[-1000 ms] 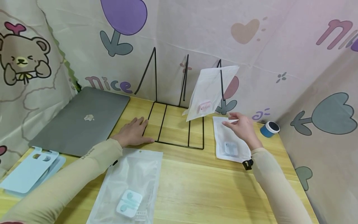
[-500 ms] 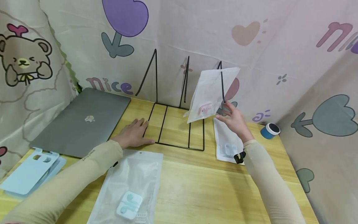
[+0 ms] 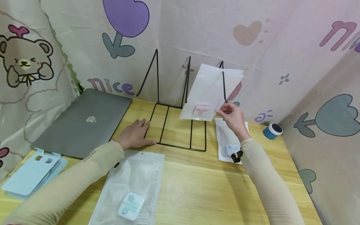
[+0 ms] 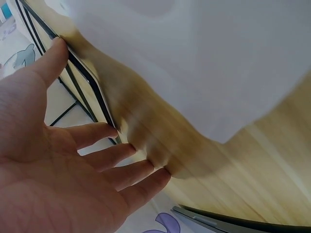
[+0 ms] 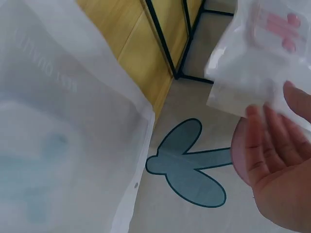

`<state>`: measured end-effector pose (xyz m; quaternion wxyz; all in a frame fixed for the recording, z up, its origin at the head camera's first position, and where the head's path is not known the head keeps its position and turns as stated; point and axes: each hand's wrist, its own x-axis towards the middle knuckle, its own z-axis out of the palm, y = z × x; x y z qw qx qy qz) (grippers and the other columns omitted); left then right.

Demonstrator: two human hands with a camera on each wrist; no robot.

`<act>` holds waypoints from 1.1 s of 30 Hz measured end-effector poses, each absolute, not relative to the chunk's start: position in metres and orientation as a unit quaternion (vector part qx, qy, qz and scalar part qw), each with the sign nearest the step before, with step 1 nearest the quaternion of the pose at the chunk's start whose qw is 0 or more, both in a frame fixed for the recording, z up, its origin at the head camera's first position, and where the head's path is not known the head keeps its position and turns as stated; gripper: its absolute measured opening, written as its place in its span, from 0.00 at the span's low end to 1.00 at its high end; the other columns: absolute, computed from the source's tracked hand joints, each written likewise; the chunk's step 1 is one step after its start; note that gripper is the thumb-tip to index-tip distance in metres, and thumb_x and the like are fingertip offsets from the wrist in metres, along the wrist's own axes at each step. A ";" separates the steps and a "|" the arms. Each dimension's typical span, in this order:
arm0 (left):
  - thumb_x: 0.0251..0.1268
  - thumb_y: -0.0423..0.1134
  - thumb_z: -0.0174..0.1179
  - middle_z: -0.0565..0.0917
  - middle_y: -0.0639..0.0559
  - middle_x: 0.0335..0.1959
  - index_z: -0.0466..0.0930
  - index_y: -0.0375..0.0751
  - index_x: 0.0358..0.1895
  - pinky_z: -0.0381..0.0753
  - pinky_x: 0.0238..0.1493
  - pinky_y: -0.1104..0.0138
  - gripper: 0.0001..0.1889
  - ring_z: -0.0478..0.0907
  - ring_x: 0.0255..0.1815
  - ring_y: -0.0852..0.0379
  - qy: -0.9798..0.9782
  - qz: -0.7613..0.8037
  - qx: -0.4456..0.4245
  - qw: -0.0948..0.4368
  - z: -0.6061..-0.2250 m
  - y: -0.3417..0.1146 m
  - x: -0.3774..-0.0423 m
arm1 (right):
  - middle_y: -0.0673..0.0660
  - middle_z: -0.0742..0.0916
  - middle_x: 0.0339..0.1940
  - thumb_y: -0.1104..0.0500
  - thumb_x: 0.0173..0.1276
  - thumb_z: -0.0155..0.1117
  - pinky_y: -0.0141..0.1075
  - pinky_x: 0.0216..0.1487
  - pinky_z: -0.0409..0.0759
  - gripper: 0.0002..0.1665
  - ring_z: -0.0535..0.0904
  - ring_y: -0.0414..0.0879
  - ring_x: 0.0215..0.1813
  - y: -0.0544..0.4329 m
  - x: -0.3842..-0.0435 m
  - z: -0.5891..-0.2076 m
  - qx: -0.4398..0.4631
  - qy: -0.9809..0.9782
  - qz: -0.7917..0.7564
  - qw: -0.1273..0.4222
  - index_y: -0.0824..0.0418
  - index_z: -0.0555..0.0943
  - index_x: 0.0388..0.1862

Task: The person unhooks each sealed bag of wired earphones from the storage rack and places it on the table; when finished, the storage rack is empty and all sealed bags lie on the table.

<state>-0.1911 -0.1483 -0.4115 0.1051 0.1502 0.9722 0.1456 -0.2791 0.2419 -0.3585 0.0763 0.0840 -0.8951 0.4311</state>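
The pink-earphone bag [image 3: 206, 86] hangs on the right prong [image 3: 224, 87] of the black wire rack [image 3: 181, 147], its lower edge pinched by the right hand [image 3: 235, 120]; tugging tipward could slide it off, despite the left hand [image 3: 132, 134] spread at the base

The left arm, in a close-fitting beige fabric sleeve [image 3: 76, 176], reaches in diagonally from the front left of the black metal wire rack [image 3: 190, 148]. Its bare left hand [image 3: 133, 133] lies palm down at the rack's left side, four fingers extended and slightly spread, thumb straight out along the rack's front edge and touching its wire. The right arm, in a matching beige sleeve [image 3: 267, 178], comes from the rack's front right. The bare right hand [image 3: 233, 120] is raised beside the rack's right side, thumb and bent fingers pointing toward it; whether they pinch is unclear.
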 end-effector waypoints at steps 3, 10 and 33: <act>0.64 0.63 0.61 0.54 0.28 0.75 0.55 0.27 0.75 0.57 0.65 0.36 0.49 0.49 0.73 0.26 0.973 0.143 0.150 0.105 -0.410 -0.150 -0.190 | 0.58 0.88 0.35 0.52 0.65 0.72 0.36 0.29 0.83 0.17 0.86 0.50 0.36 0.239 -0.278 -0.358 0.092 -0.872 0.470 0.097 0.65 0.82 0.40; 0.64 0.63 0.61 0.55 0.27 0.74 0.56 0.27 0.75 0.58 0.65 0.36 0.49 0.51 0.72 0.26 0.974 0.133 0.154 0.101 -0.409 -0.149 -0.193 | 0.67 0.86 0.26 0.54 0.66 0.72 0.29 0.17 0.74 0.17 0.80 0.48 0.20 0.235 -0.274 -0.350 0.115 -0.855 0.486 0.144 0.70 0.84 0.31; 0.65 0.63 0.60 0.55 0.27 0.74 0.56 0.26 0.74 0.58 0.65 0.36 0.49 0.51 0.72 0.26 0.973 0.134 0.158 0.101 -0.410 -0.149 -0.192 | 0.62 0.88 0.25 0.64 0.65 0.71 0.29 0.18 0.65 0.11 0.72 0.41 0.19 0.237 -0.219 -0.338 0.196 -0.850 0.453 0.184 0.69 0.86 0.23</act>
